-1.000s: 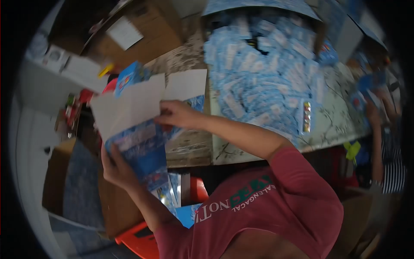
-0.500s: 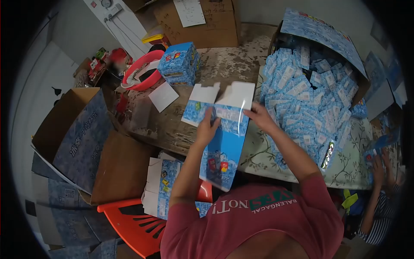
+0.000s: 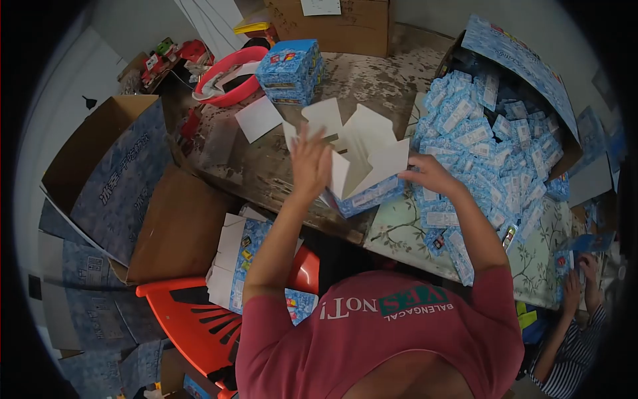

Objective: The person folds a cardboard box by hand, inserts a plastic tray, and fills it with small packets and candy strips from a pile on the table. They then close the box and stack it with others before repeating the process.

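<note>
A small blue carton (image 3: 372, 197) stands opened out on the wooden table, its white inner flaps spread upward. At its left side is my left hand (image 3: 311, 161), raised with the fingers spread against the white flaps. My right hand (image 3: 427, 174) pinches the carton's right edge near a white flap. Right of the carton, many blue-and-white packets (image 3: 465, 146) spill from a large tipped box (image 3: 518, 60) onto a patterned cloth. A closed blue box (image 3: 290, 72) sits behind the carton, beside a flat white card (image 3: 258, 120).
A pink basket (image 3: 229, 76) is at the back left. Large cardboard boxes (image 3: 116, 166) stand on the left, near a red chair (image 3: 179, 312) holding flat cartons (image 3: 242, 256). Another person's hands (image 3: 577, 279) are at the far right. A brown box (image 3: 332, 26) stands at the back.
The flat carton has been opened into a box shape and now rests on the table. My left hand has moved up from its face to the flaps. The view has shifted slightly.
</note>
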Demonstrator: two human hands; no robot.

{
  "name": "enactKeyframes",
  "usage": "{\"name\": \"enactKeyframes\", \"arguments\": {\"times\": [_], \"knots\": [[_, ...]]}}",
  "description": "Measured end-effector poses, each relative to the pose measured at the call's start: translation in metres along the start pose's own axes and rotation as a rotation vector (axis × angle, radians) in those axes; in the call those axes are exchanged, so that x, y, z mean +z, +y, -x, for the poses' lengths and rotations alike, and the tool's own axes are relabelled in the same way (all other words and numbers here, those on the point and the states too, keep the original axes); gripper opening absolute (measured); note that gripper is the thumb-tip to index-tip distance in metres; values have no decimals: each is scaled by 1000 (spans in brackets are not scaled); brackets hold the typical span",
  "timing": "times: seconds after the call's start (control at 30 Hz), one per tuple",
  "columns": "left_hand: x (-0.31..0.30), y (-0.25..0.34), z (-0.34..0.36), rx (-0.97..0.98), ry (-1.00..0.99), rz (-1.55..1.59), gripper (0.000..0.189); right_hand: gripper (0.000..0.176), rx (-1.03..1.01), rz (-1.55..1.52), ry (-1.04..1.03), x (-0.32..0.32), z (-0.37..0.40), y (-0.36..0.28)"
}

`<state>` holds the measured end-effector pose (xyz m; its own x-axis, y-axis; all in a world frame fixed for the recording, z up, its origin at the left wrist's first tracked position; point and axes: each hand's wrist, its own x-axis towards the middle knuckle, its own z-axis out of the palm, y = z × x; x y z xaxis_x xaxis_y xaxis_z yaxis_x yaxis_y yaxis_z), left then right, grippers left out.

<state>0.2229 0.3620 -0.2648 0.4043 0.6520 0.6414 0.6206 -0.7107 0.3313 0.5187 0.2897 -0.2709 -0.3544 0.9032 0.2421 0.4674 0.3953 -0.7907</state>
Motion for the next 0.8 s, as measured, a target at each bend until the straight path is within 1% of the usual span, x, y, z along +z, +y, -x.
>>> {"name": "enactKeyframes", "arguments": {"times": [0.03, 0.07, 0.1, 0.13, 0.17, 0.2, 0.23, 0.27, 0.33, 0.37, 0.4, 0.43, 0.47, 0.5, 0.53, 0.57, 0.6, 0.63, 0.67, 0.7, 0.73, 0.77, 0.8], "knots": [[12, 8, -2, 39, -77, 107, 29, 35, 135, -99, -30, 7, 5, 4], [20, 12, -6, 115, -269, 44, 29, 35, 134, -96, -28, 19, 10, 7], [22, 22, -13, 193, -463, -18, 31, 42, 92, -18, 283, 35, 14, 1], [31, 24, -14, 197, -466, -12, 31, 49, 51, 62, 593, 50, 21, -7], [43, 23, -15, 116, -659, -10, 30, 49, 54, 67, 596, 61, 32, -15], [52, 20, -16, 34, -846, -11, 30, 52, -154, 299, 638, 71, 42, -23], [55, 19, -18, -1, -944, -24, 21, 56, -364, 531, 669, 75, 44, -31], [57, 18, -19, 3, -943, -23, 21, 56, -363, 535, 671, 80, 39, -38], [52, 21, -20, -59, -493, 294, 19, 49, -341, 636, 345, 89, 29, -58], [48, 22, -23, -46, -108, 280, 17, 49, -337, 631, 352, 92, 25, -54], [43, 22, -32, -27, 281, 260, 19, 45, -280, 660, 271, 93, 16, -44], [33, 21, -49, 34, 461, 16, 20, 42, -224, 687, 188, 91, 6, -41], [25, 18, -64, 89, 636, -232, 22, 42, -225, 682, 189, 89, -1, -38], [29, 7, -68, 84, 631, -237, 22, 37, -149, 641, 58, 86, -7, -38], [34, -5, -68, 22, 432, -86, 23, 32, -74, 598, -74, 86, -9, -39], [39, -14, -67, -34, 236, 64, 24, 32, -78, 595, -74, 86, -8, -38], [34, -12, -64, -26, 242, 59, 24, 27, -149, 398, 94, 81, -9, -36], [25, -4, -57, -51, 114, 29, 25, 23, -224, 200, 262, 73, -12, -35], [20, 2, -49, -80, -14, 1, 27, 21, -225, 189, 508, 59, -14, -33], [23, 2, -38, 45, -30, 52, 27, 19, -219, 173, 752, 42, -14, -34], [30, -1, -29, 170, -49, 106, 28, 22, -75, 29, 901, 27, -17, -34], [42, -3, -21, 169, -57, 111, 28, 22, -66, 29, 903, 15, -31, -22], [53, -2, -11, 211, -188, 119, 29, 27, 74, -297, 675, 5, -49, -5]]}}
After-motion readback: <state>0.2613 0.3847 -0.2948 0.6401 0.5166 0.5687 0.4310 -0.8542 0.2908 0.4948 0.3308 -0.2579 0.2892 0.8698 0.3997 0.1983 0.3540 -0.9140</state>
